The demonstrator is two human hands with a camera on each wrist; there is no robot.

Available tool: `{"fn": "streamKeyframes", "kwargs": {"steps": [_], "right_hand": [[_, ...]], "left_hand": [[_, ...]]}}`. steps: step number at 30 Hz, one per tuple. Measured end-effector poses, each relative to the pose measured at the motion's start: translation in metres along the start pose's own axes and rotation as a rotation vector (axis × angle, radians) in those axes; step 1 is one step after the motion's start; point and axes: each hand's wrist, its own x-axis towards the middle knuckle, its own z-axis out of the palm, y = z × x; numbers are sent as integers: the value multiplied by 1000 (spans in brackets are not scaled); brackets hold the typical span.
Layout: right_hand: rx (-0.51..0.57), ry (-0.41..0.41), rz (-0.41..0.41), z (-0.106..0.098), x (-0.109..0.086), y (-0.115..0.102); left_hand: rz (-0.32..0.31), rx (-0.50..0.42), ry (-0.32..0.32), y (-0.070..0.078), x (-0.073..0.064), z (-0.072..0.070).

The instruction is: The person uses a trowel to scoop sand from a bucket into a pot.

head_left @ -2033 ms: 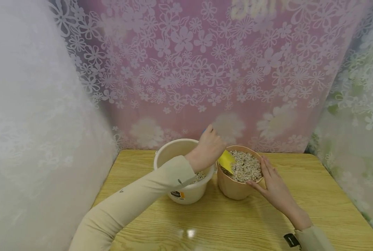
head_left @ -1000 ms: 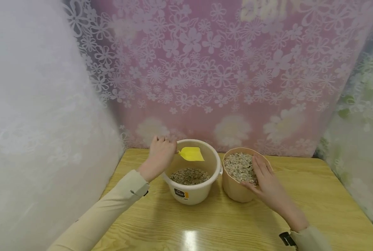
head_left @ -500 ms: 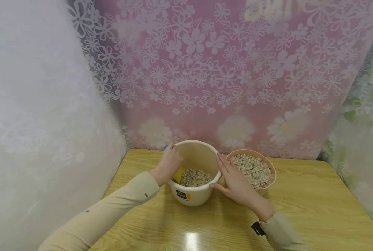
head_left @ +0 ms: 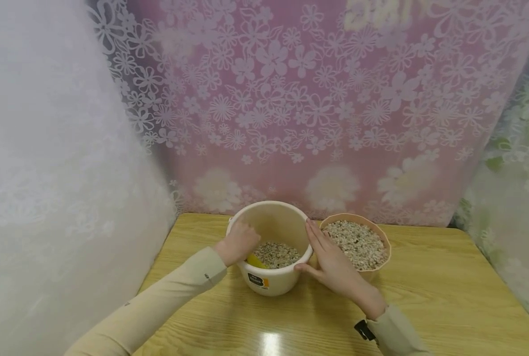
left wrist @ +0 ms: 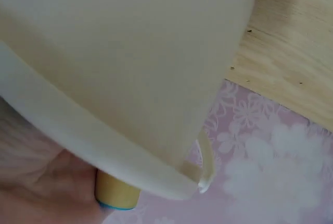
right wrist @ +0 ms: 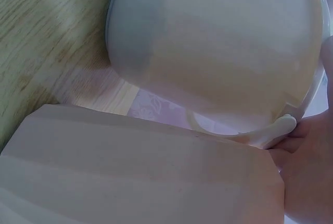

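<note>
My left hand grips a small hand shovel inside the left part of a cream bucket. The shovel's yellow blade is low against the gravel at the bottom. In the left wrist view, its wooden handle with a blue band sticks out of the fist beside the bucket rim. My right hand presses the bucket's right side, fingers straight along the rim and thumb toward the front. The right wrist view shows these fingers by the bail's pivot.
A peach faceted pot filled with pale gravel stands just right of the bucket, partly behind my right hand. Both containers stand on a wood-grain table. Flowered curtains hang behind and at both sides.
The shovel went from the peach pot to the bucket, and its blade is now down in the bucket's gravel. My right hand moved left from the pot to the bucket rim.
</note>
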Motion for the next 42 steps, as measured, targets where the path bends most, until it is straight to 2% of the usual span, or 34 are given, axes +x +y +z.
{"fn": "streamKeyframes", "kwargs": {"steps": [7,13,16,23,29,33,38,42], "right_hand": [[2,45,-12,1,-4,1],[5,34,1,1,-5,3],[7,31,0,1,-5,3],[10,55,-11,2,-4,4],[8,38,-23,5,-1,4],[6,37,-28,5,-2,2],[-5,35,-28,4,-2,2],[-15,40,-39,4,-2,3]], "left_hand": [[-8,-153,-10,3,7,7],[-59,-354,-33,7,12,15],[-84,-400,-17,9,14,19],[-170,-463,54,12,19,22],[-259,-498,24,12,18,20],[-304,-512,35,7,14,21],[-355,-497,98,-2,7,16],[-402,-507,87,-10,1,11]]}}
